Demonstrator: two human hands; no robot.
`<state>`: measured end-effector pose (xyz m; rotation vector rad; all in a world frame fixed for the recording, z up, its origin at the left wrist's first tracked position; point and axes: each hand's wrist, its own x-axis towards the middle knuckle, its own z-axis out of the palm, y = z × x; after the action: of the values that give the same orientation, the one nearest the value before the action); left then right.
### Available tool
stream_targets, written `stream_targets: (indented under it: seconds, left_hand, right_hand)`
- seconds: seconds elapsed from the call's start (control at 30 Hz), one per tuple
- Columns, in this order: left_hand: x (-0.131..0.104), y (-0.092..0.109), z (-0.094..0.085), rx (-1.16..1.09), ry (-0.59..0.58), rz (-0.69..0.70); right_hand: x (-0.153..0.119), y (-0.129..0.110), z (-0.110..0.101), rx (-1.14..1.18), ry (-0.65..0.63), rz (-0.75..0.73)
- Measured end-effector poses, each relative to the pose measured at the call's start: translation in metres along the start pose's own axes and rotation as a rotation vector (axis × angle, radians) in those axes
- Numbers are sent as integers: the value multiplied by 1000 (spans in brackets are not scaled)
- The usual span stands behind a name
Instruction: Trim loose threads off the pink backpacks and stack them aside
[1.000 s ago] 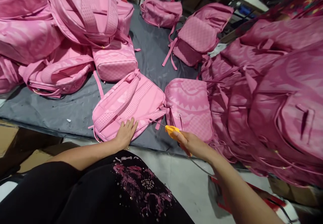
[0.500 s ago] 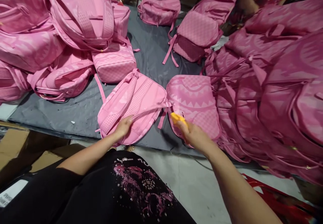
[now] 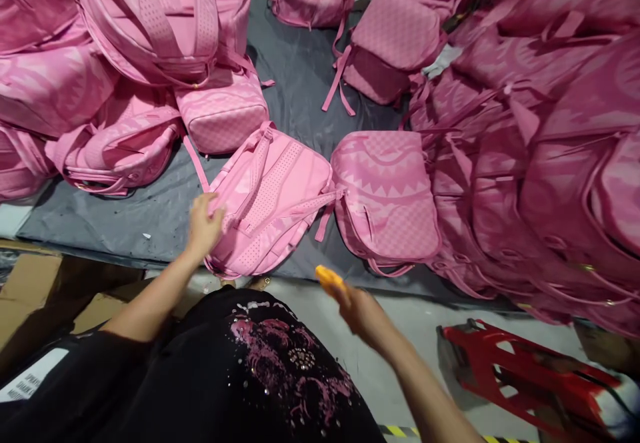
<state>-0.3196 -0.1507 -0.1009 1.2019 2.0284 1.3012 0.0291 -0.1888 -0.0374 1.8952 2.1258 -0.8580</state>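
A pink backpack (image 3: 280,176) lies on the grey-covered table (image 3: 295,83), its straps and dotted back panel facing up. At its left edge is my left hand (image 3: 206,226), fingers apart and curved, with nothing held. My right hand (image 3: 355,303) is closed around a small yellow-orange tool (image 3: 330,276), past the table's front edge and above the floor. Just right of the first bag, a second pink backpack (image 3: 387,190) with a toothed print lies front side up, its top handle toward me.
Pink backpacks are piled at the left (image 3: 150,23) and the right (image 3: 540,163). More bags (image 3: 395,30) lie at the back, where part of a person's hand shows. A red plastic stool (image 3: 510,370) is on the floor at the right; cardboard boxes (image 3: 35,283) are at the lower left.
My left hand has come off the strap and moved left to the backpack's edge. My right hand has drawn back from the second backpack with the yellow-orange tool. The view has tilted down slightly.
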Motion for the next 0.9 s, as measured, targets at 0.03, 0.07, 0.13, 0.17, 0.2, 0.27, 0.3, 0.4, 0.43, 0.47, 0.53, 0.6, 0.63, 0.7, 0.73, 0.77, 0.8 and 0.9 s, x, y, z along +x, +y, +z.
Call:
stream_targets:
  seconds: [0.03, 0.07, 0.13, 0.17, 0.2, 0.27, 0.3, 0.4, 0.43, 0.47, 0.53, 0.6, 0.63, 0.7, 0.73, 0.77, 0.8, 0.9]
  left_hand:
    - [11, -7, -11, -157, 47, -193]
    - [20, -13, -19, -317, 29, -409]
    - [34, -21, -26, -561, -105, -761]
    - [38, -23, -26, -630, -175, -857]
    - [40, -24, -24, -672, -229, -906]
    - [40, -24, -18, -748, -312, -925]
    - [40, -24, -15, -810, -364, -939]
    - [39, -24, -7, -1004, -516, -959]
    - [39, -25, -4, -1056, -550, -953]
    - [40, -27, -2, -1101, -574, -945]
    - [41, -31, 4, -1168, -611, -931]
    - [42, -35, 10, -1201, -625, -923]
    - [42, -36, 13, -1211, -629, -920]
    - [41, -39, 17, -1229, -625, -914]
    - [41, -40, 19, -1241, -621, -909]
    - [40, -40, 20, -1257, -622, -900]
    - [39, -40, 21, -1281, -621, -882]
    - [37, -39, 23, -1365, -638, -800]
  right_hand:
    - [-5, -2, 18, -17, -52, -5]
    - [-9, -6, 34, -40, -119, 2]
    - [-14, -17, 63, -104, -201, 34]
    - [-15, -23, 74, -141, -196, 50]
    - [-13, -29, 83, -172, -171, 66]
    - [-6, -38, 97, -205, -85, 93]
    - [0, -41, 103, -203, -47, 114]
    - [18, -48, 120, -155, 17, 175]
    - [23, -48, 125, -137, 30, 182]
    - [28, -49, 130, -121, 44, 180]
    - [36, -48, 138, -100, 81, 167]
    - [42, -47, 144, -88, 118, 172]
    - [45, -46, 146, -83, 131, 182]
    - [49, -46, 147, -72, 140, 209]
    - [50, -46, 148, -65, 142, 219]
    - [49, -46, 147, -57, 148, 219]
    - [47, -46, 147, -50, 162, 210]
    - [37, -44, 146, -28, 199, 175]
